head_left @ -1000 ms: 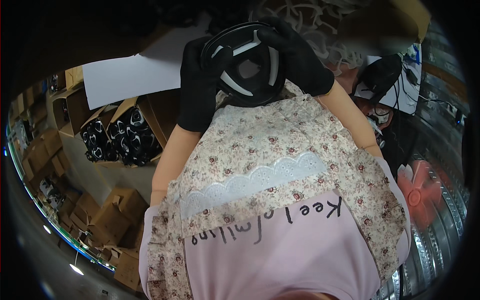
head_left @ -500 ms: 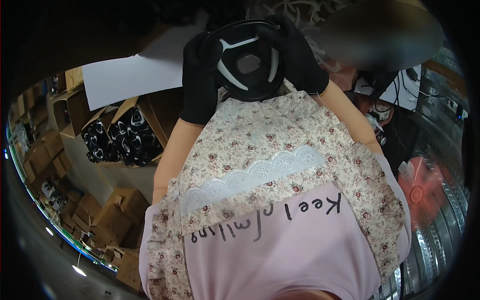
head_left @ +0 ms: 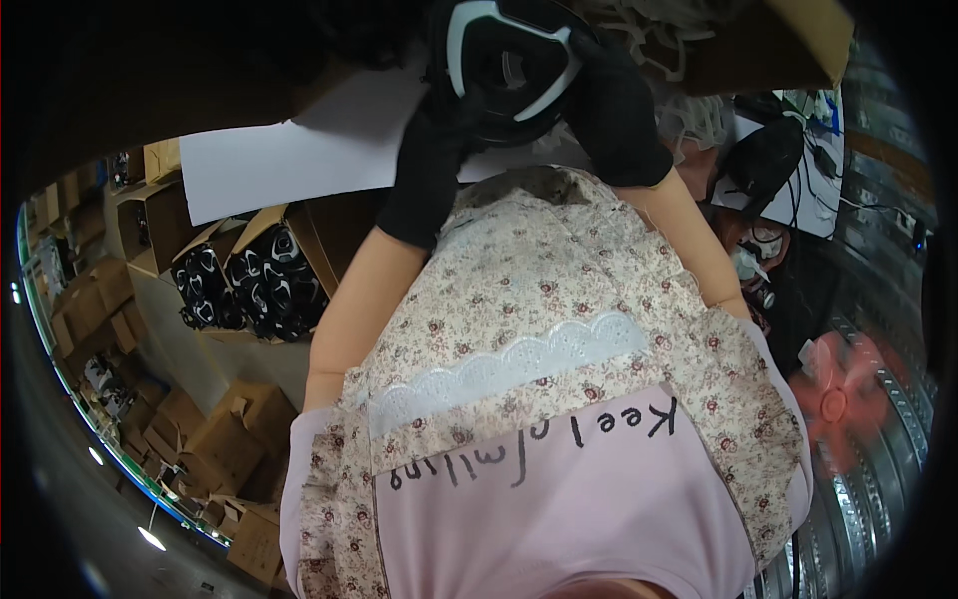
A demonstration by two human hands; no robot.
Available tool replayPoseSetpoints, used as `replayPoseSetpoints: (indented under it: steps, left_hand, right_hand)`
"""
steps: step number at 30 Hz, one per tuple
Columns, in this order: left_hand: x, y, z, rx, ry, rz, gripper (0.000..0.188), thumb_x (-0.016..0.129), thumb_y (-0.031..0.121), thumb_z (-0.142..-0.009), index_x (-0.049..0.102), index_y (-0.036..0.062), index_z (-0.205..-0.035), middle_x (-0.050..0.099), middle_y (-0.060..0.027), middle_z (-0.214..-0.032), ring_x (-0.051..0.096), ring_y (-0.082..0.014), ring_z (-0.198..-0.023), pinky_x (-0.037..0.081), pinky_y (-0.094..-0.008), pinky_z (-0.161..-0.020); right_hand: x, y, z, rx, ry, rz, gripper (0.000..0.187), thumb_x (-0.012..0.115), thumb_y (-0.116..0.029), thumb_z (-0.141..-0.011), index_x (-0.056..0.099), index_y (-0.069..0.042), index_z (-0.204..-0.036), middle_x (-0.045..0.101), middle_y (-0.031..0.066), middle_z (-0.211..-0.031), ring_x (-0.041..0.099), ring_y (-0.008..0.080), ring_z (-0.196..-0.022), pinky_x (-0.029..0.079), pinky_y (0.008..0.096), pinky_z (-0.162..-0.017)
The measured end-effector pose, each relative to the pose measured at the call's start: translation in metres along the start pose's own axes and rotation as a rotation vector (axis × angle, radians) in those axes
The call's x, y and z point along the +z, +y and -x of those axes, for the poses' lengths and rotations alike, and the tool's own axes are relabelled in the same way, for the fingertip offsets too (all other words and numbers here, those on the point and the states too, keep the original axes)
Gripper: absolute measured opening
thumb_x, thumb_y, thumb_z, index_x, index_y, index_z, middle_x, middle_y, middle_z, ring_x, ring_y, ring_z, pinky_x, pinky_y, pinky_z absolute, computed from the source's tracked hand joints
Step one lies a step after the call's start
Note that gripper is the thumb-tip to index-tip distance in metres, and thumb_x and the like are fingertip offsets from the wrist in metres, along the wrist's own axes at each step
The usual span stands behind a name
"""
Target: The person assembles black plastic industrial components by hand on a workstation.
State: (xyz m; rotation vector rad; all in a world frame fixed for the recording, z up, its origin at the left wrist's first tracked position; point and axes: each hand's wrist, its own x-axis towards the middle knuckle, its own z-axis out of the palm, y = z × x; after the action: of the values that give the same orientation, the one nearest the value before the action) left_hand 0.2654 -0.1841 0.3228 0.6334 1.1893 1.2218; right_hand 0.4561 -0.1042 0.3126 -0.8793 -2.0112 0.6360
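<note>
Between my two black-gloved hands is a round black plastic part [head_left: 544, 105] with a silver three-sided trim and an opening in its middle. It is held up at the top of the view, over the near edge of the white work surface [head_left: 289, 165]. My left hand [head_left: 439, 135] grips its lower left rim, with the fingertips partly lost against the black plastic. On the opposite side my right hand [head_left: 614, 110] is closed around the right rim, its thumb near the trim. The far edge of the part is cut off by the picture's top.
Translucent white plastic pieces [head_left: 694, 120] lie right of my right hand, below a cardboard box [head_left: 813, 40]. A black device with cables [head_left: 763, 155] sits farther right. Open cartons of similar black parts [head_left: 274, 280] stand at left. A red fan [head_left: 833, 399] is at lower right.
Both hands have moved farther away with the round part, which has turned and tilted. The blurred round shape at upper right is gone; a cardboard box shows there.
</note>
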Motion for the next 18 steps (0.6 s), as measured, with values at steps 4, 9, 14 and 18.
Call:
replayPoseSetpoints:
  steps: [4,9,14,18]
  left_hand:
    - [-0.019,-0.008,-0.01,0.291,-0.027,-0.382,0.038,0.057,0.02,-0.098,0.051,0.0003,-0.13,0.063,-0.0074,-0.114,0.062,-0.0137,-0.099,0.053,-0.0267,-0.078]
    - [-0.025,0.041,0.004,0.132,-0.155,-0.671,0.049,0.063,0.016,-0.091,0.049,0.0014,-0.136,0.058,-0.0098,-0.128,0.058,-0.015,-0.111,0.048,-0.0282,-0.092]
    - [-0.03,0.033,0.008,0.138,-0.196,-0.825,0.043,0.064,0.015,-0.09,0.055,0.0002,-0.129,0.064,-0.0094,-0.12,0.061,-0.0151,-0.105,0.05,-0.0283,-0.088]
    - [-0.032,0.02,0.009,0.31,-0.195,-0.923,0.025,0.066,0.016,-0.085,0.069,0.0075,-0.108,0.066,-0.0094,-0.11,0.066,-0.0255,-0.097,0.053,-0.0333,-0.085]
  right_hand:
    - [0.001,0.016,0.001,0.762,0.15,-1.043,0.042,0.061,-0.004,-0.091,0.051,-0.005,-0.132,0.058,0.0069,-0.123,0.063,0.0179,-0.104,0.055,0.0306,-0.084]
    - [-0.006,-0.012,-0.018,0.221,-0.203,-0.445,0.059,0.071,-0.014,-0.085,0.045,-0.006,-0.138,0.049,0.0148,-0.135,0.055,0.0258,-0.112,0.047,0.0364,-0.09]
    - [0.004,-0.001,-0.018,0.372,-0.642,-0.582,0.05,0.068,-0.009,-0.089,0.051,-0.004,-0.135,0.066,0.0096,-0.118,0.067,0.0157,-0.093,0.056,0.0283,-0.075]
    - [0.015,0.001,0.005,0.721,-0.562,-0.961,0.044,0.068,-0.009,-0.088,0.055,-0.002,-0.13,0.067,0.0111,-0.115,0.067,0.0165,-0.097,0.055,0.029,-0.079]
